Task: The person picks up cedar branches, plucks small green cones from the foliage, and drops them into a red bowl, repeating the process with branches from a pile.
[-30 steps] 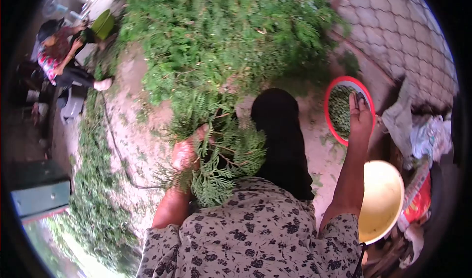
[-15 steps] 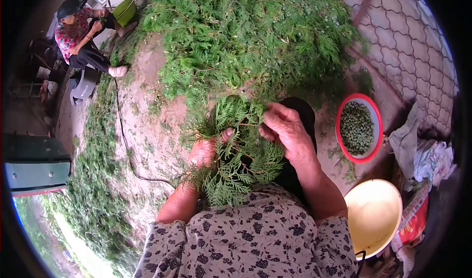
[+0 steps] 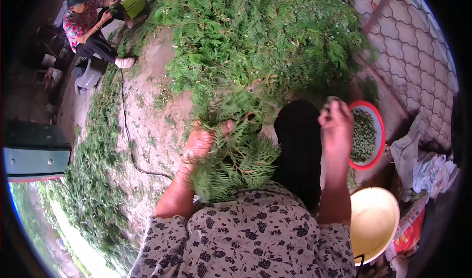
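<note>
My left hand (image 3: 200, 141) is closed around a leafy cypress branch (image 3: 241, 152), its flat green sprays hanging over my lap. My right hand (image 3: 338, 125) is apart from the branch, at the left side of a red-rimmed white basin (image 3: 381, 130). Its fingers are drawn together, blurred by motion. Something small and greyish shows at the fingertips, too smeared to name. Small round green cones (image 3: 363, 136) fill the bottom of that basin, partly hidden behind my right hand.
A large heap of cypress branches (image 3: 265, 32) covers the ground ahead. More greenery (image 3: 98, 180) and a black cable (image 3: 127, 130) lie at left. A cream basin (image 3: 376, 224) and plastic bags (image 3: 435, 162) are at right. Another person (image 3: 91, 25) sits far left near a green bucket (image 3: 134, 4).
My right hand has left the branch and moved right, up to the red-rimmed basin. My left hand still holds the branch. The view has shifted slightly.
</note>
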Available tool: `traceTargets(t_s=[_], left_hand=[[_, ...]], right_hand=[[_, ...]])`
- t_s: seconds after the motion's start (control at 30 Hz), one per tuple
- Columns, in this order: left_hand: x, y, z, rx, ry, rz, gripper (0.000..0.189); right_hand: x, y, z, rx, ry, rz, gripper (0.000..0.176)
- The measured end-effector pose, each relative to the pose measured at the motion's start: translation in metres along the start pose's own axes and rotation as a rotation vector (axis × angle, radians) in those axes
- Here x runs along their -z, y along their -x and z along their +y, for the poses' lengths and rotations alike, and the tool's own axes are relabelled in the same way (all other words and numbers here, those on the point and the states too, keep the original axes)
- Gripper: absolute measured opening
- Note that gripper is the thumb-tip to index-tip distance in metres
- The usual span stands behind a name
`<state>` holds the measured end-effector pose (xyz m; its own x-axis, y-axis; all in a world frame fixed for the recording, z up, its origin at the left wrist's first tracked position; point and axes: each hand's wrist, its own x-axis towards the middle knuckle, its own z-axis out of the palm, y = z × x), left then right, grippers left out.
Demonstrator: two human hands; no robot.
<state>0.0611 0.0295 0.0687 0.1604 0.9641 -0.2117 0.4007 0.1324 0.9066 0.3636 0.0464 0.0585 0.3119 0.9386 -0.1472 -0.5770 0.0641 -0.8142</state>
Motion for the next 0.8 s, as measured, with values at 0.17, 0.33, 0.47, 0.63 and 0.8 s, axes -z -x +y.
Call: traceTargets(t_s=[0.17,0.33,0.47,0.63,0.8], left_hand=[[0.026,-0.013,-0.005,0.153,0.175,0.145,0.030],[0.051,-0.025,-0.006,0.057,0.546,0.251,0.043],[0.061,-0.023,0.022,0.109,0.651,0.339,0.049],[0.067,-0.042,0.049,0.035,1.136,0.348,0.050],[0.097,-0.053,0.041,-0.450,0.594,0.545,0.028]], right_hand=[[0.158,-0.054,-0.021,-0.106,-0.293,0.270,0.011],[0.212,-0.031,-0.071,0.318,1.674,0.563,0.050],[0.281,-0.028,-0.085,0.303,1.666,0.350,0.051],[0.263,-0.072,-0.041,0.274,0.597,0.274,0.037],[0.051,-0.049,-0.016,0.135,0.338,-0.002,0.029]])
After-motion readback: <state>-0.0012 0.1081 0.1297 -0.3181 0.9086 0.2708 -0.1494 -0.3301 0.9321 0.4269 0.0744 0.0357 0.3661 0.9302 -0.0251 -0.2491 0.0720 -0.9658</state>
